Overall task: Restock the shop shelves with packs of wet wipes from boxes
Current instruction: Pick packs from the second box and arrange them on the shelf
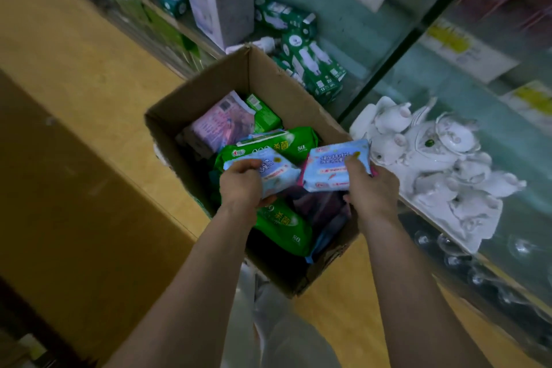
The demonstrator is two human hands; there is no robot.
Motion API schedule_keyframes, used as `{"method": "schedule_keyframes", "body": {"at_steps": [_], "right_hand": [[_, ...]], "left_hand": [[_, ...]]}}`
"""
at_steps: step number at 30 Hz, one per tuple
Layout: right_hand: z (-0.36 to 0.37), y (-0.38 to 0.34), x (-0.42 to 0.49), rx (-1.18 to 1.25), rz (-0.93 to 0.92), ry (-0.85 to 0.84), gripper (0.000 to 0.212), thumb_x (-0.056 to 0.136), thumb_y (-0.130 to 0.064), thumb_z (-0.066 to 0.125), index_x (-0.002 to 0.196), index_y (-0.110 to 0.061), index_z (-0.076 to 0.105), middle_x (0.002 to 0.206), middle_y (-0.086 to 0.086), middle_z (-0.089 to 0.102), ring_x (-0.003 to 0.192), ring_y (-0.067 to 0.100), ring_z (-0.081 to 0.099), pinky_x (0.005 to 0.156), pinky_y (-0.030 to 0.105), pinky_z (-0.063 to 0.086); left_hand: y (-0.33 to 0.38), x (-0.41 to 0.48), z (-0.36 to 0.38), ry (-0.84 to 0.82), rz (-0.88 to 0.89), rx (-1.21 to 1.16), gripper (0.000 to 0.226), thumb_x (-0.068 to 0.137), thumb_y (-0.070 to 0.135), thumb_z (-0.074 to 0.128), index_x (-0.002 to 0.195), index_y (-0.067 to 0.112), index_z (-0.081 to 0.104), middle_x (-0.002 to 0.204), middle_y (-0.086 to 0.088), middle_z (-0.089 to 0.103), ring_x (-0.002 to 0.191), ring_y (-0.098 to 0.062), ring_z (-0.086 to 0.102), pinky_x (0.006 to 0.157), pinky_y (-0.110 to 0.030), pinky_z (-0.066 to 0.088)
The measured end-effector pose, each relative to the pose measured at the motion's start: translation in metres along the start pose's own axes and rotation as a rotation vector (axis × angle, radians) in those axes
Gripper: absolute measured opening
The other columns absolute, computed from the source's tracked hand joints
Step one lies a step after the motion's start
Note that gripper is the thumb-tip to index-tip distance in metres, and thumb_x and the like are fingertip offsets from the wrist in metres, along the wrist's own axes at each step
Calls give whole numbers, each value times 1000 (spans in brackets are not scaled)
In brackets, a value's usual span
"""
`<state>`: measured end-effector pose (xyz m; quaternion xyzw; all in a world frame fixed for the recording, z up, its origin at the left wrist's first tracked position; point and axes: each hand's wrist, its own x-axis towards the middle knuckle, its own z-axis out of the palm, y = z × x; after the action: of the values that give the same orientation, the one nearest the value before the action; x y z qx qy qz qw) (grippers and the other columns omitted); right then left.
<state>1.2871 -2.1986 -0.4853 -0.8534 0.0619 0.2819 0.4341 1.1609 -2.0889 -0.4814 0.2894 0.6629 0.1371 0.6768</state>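
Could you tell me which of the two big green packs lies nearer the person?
The green pack just below the left hand; the other green pack lies beyond that hand.

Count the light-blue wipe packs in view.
2. The left pack held by the left hand, right pack by the right hand, both above the cardboard box. Others may lie buried.

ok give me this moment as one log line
left hand: grips left blue pack | right hand: grips right blue pack | both over cardboard box | green packs inside
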Motion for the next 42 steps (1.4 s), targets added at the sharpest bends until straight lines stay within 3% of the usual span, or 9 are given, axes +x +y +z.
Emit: {"method": "schedule_keyframes", "body": {"at_steps": [3,5,7,14,19,22,26,35,42], "right_hand": [[2,-22,-20,68,-27,-31,32,86,-42,63,102,-15,69,89,4,72,75,18,68,72,36,58],[9,-35,-36,86,-23,-147,27,88,-38,64,91,-12,68,77,4,69,58,14,62,51,26,52],[17,-44,-53,85,-21,-266,28,87,-37,67,82,-9,67,68,5,66,48,12,57,44,23,45],[25,-73,-97,-4,-152,-448,45,95,-44,51,72,-8,62,50,2,56,33,11,45,39,19,36],[35,-92,-136,-37,-259,-499,40,93,-41,53,68,-11,59,53,0,52,35,8,43,36,19,28],[41,-97,-161,-19,-280,-582,32,92,-38,55,82,-9,63,53,-1,50,25,1,37,32,15,24],[55,-99,-201,-53,-319,-691,35,93,-39,56,72,-11,57,49,-1,47,24,2,32,32,16,23],[91,-66,-330,-148,-419,-977,37,93,-42,55,69,-14,56,33,-10,43,27,4,31,36,20,21],[84,-13,-450,-269,-501,-1211,33,95,-41,52,81,-13,64,51,-7,56,27,2,39,34,17,25]], "left_hand": [[7,-19,-8,14,36,49,17,98,11,50,88,11,63,106,-9,53,84,-29,58,57,-36,57],[11,-35,-11,-42,7,20,19,96,24,55,91,7,63,102,-11,58,75,-26,60,53,-37,57],[15,-50,-13,-96,-6,-21,39,93,45,54,100,8,64,99,-13,65,70,-24,65,43,-31,54],[32,-81,-43,12,122,-116,49,88,53,56,107,9,65,104,-12,70,84,-30,70,55,-34,58],[42,-114,-80,57,171,-257,30,88,43,59,95,14,63,83,-4,69,63,-19,67,45,-28,55],[42,-127,-106,76,178,-292,34,86,43,61,102,14,64,96,-8,71,71,-22,69,49,-29,55],[38,-147,-147,159,202,-364,27,87,41,61,93,14,61,93,-8,69,67,-23,67,56,-34,57],[-12,-204,-267,374,323,-578,43,87,45,60,114,12,61,101,-8,72,82,-23,72,52,-27,54],[-79,-281,-357,561,387,-692,37,91,47,56,111,17,61,95,-3,72,82,-17,71,55,-24,54]]}}
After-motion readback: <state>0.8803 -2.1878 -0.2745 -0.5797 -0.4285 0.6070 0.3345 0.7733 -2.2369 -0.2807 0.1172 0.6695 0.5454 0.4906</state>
